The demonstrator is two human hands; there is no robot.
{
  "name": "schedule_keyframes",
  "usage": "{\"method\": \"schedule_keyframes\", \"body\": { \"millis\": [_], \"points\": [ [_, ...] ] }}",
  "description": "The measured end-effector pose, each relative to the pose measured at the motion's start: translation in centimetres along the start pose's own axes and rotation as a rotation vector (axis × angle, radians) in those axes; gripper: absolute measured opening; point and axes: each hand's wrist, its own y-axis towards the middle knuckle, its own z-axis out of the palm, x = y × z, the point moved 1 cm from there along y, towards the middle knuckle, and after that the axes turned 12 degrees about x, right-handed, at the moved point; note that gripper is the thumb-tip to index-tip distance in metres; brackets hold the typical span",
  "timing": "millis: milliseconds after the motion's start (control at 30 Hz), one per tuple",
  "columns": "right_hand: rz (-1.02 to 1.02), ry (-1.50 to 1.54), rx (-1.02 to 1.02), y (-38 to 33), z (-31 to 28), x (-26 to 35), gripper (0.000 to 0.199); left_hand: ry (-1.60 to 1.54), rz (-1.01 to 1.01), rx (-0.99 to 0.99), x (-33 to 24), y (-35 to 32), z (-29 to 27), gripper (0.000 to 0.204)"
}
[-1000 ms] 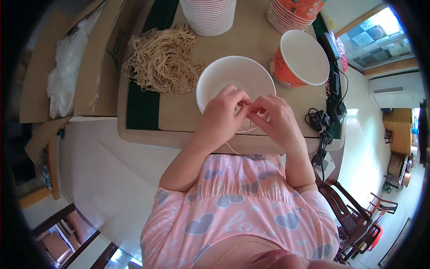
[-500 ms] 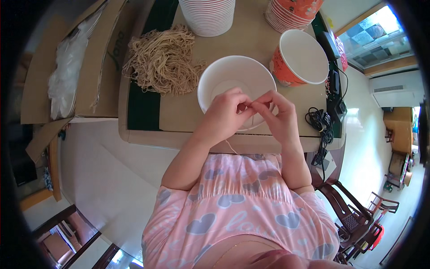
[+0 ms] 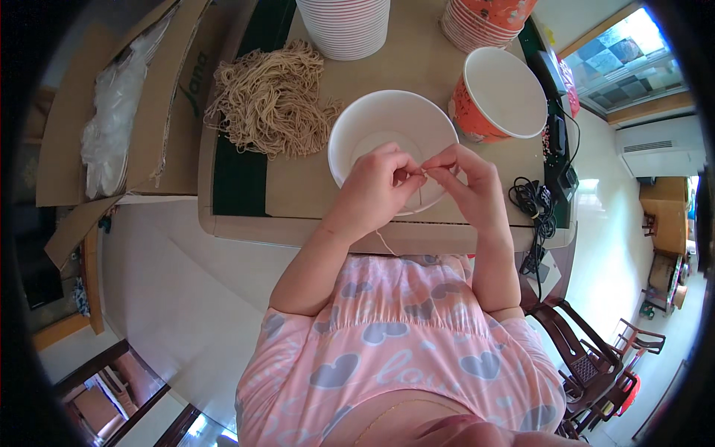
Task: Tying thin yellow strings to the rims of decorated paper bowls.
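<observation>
My left hand (image 3: pixel 372 190) and right hand (image 3: pixel 475 190) meet over the near rim of a white paper bucket (image 3: pixel 354 138). Both pinch a thin tan string (image 3: pixel 383 241) between thumb and fingertips; one loose end dangles below my left hand, and a short length hangs against the bucket's near side. The exact spot where the fingertips grip is mostly covered by the fingers. Left of the bucket lies a tangled heap of tan string (image 3: pixel 269 100). An orange patterned bucket (image 3: pixel 474 113) with a white inside stands to the right.
Farther back are a stack of white buckets (image 3: pixel 344 30) and a stack of orange buckets (image 3: pixel 482 28). An open cardboard box (image 3: pixel 175 112) with plastic-wrapped contents sits beyond the table's left edge. Coiled black cable (image 3: pixel 533 200) lies at the right edge, near a wooden chair (image 3: pixel 577 339).
My right hand has shifted slightly right, so the fingertips of the two hands are a little farther apart, still pinching the string. My left hand stays almost in place.
</observation>
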Motion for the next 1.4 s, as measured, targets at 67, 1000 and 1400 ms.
{"method": "schedule_keyframes", "body": {
  "millis": [67, 1000, 1400],
  "points": [
    [0.024, 0.021, -0.022, 0.0, 0.2, -0.1, 0.008, -0.002, -0.012, -0.001, 0.0, 0.0, 0.0, 0.012],
    [-0.027, -0.134, -0.069, 0.4, 0.0, -0.4, 0.004, 0.367, 0.318, 0.134, -0.8, -1.5, -3.1, 0.010],
    [0.008, -0.012, -0.049, 0.4, -0.1, -0.6, 0.007, 0.479, 0.206, 0.168, -0.3, -1.1, -2.7, 0.021]
  ]
}}
